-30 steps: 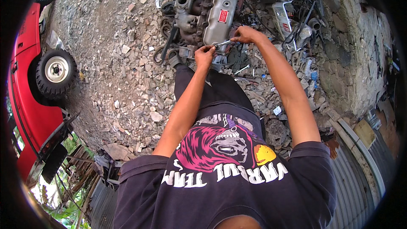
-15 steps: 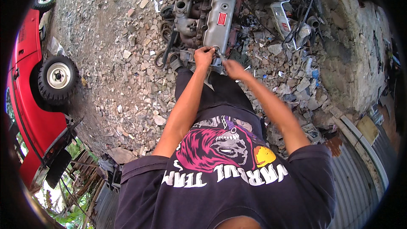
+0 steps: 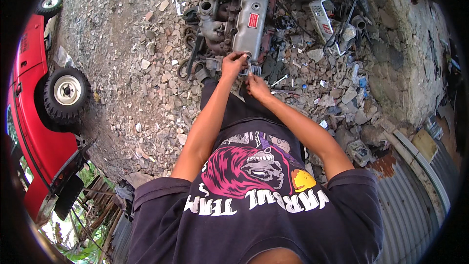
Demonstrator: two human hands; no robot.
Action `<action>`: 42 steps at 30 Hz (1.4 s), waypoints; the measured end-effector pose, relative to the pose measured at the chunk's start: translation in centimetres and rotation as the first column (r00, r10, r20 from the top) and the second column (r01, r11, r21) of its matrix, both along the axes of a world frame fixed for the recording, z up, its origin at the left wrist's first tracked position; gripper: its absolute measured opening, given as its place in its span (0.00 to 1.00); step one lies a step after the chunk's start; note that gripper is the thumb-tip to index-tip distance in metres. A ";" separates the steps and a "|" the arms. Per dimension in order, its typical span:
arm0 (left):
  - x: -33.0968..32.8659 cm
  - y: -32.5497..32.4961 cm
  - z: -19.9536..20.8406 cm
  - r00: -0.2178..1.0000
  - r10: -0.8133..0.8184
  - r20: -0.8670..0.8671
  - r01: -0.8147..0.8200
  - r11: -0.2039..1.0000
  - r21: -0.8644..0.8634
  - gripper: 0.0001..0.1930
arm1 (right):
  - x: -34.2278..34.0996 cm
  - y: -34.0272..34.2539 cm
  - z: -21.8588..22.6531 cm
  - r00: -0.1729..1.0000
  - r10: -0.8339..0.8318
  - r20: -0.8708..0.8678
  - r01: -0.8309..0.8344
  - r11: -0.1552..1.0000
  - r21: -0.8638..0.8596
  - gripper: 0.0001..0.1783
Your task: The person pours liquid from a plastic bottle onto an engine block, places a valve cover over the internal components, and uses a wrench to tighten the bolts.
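An engine with a silver valve cover (image 3: 249,36) lies ahead of me, its near end close to my hands. My right hand (image 3: 257,86) is closed around the lower end of a slim metal wrench (image 3: 249,66). The tool stands nearly in line with the cover, its head at the round fitting on the cover's near end. My left hand (image 3: 233,65) is at that same fitting, thumb and fingers pinched together beside the wrench head. Whatever lies between those fingertips is too small to make out.
Another wrench (image 3: 280,80) rests on the rubble right of my right hand. Intake pipes (image 3: 213,32) run along the engine's left side. Farther right lie a white perforated panel (image 3: 321,17) and cables. A red vehicle (image 3: 36,83) stands at left, a stone wall (image 3: 415,44) at right.
My right hand has swung left and slightly down, turning the wrench from a slant to nearly straight. The wrench on the ground now shows more fully. My left hand stays at the fitting.
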State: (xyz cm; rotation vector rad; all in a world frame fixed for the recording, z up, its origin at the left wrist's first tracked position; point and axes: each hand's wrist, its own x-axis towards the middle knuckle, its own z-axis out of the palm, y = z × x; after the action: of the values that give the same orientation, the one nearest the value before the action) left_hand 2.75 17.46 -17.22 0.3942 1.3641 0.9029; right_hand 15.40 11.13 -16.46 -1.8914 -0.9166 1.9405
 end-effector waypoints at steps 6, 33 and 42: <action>0.0 -1.6 -0.4 0.993 0.117 0.028 -0.118 0.992 0.050 0.09 | 5.6 6.2 3.5 0.727 0.451 0.518 -0.614 0.764 0.197 0.34; 1.3 -0.2 -1.6 0.961 0.060 -0.269 -0.065 0.998 -0.009 0.08 | 7.1 12.4 -0.5 0.444 0.608 0.659 -0.860 0.494 0.124 0.41; -0.1 0.7 -4.4 0.916 -0.069 -0.395 0.095 0.995 0.045 0.10 | -0.6 2.3 -1.0 0.853 0.127 0.506 -0.171 0.984 0.041 0.42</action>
State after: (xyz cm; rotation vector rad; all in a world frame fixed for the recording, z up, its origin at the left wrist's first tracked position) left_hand 2.65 18.16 -21.61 0.7064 1.6748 0.8251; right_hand 14.84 13.44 -17.45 -2.3880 -1.2985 1.4605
